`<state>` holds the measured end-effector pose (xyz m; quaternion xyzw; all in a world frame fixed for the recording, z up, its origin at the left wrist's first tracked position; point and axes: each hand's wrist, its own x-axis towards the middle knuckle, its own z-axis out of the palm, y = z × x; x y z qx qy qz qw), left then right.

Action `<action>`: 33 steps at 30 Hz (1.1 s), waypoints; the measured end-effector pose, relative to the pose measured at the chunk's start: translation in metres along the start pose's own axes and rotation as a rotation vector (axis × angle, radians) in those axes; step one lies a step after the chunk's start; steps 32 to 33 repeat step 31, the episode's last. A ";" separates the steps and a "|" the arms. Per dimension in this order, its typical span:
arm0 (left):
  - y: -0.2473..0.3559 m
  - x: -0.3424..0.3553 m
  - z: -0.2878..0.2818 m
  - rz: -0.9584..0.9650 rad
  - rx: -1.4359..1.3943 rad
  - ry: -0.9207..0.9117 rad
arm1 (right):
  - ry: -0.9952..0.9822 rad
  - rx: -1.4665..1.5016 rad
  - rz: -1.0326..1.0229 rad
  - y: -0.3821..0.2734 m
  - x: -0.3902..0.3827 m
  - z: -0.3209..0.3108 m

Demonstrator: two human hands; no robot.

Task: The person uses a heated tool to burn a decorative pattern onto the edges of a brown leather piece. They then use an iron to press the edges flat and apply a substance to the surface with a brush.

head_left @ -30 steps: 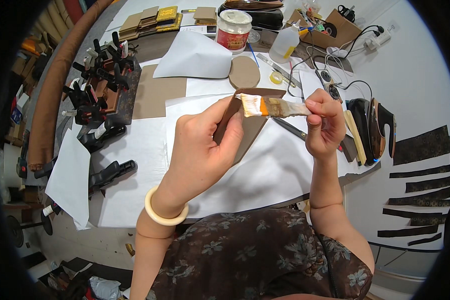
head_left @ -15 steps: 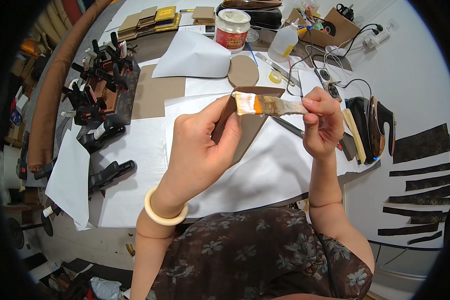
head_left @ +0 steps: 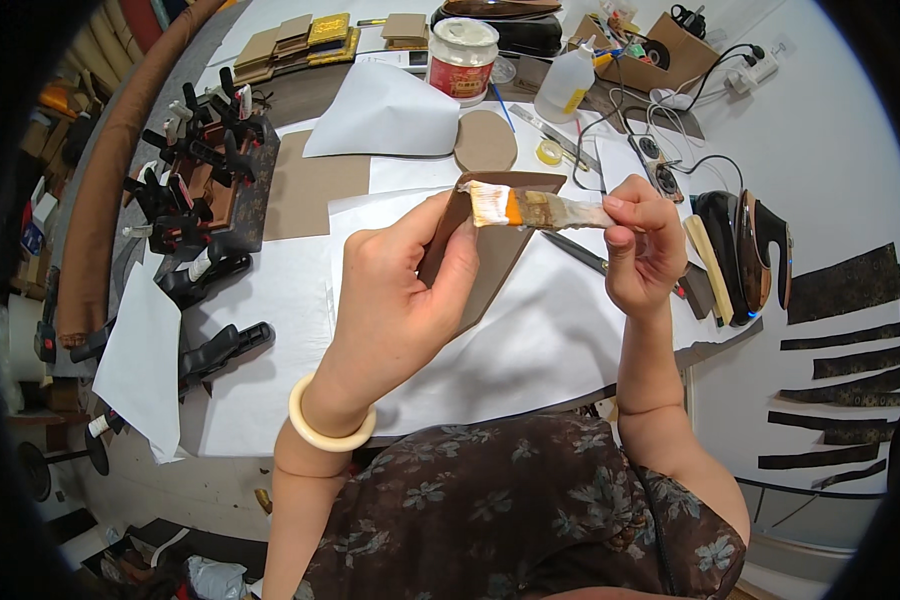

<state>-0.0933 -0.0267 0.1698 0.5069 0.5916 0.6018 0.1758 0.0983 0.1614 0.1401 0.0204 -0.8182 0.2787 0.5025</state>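
Note:
My left hand [head_left: 402, 270] is closed around a folded piece of brown board [head_left: 492, 270], its thumb along the near side and the other fingers partly hidden behind it. In my right hand [head_left: 645, 240] is a flat glue brush [head_left: 540, 209], pinched by the end of its handle. White paste coats the bristles, which lie over the upper edge of the board, close above my left thumb. The brush is nearly level, with its bristles pointing left. A cream bangle [head_left: 305, 425] circles my left wrist.
Black spring clamps [head_left: 205, 160] grip a brown box on the left. Behind my hands are a brown disc [head_left: 486, 141], a white-lidded paste tub [head_left: 462, 60] and a squeeze bottle [head_left: 564, 85]. An iron [head_left: 760, 255] and a power strip [head_left: 657, 165] lie right. White paper [head_left: 270, 390] covers the table.
Both hands stay almost in place. The board and the brush's bristles have shifted very slightly to the left.

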 end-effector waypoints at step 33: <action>-0.064 0.022 -0.001 -0.222 -0.005 0.052 | -0.132 0.182 0.668 0.172 0.051 0.033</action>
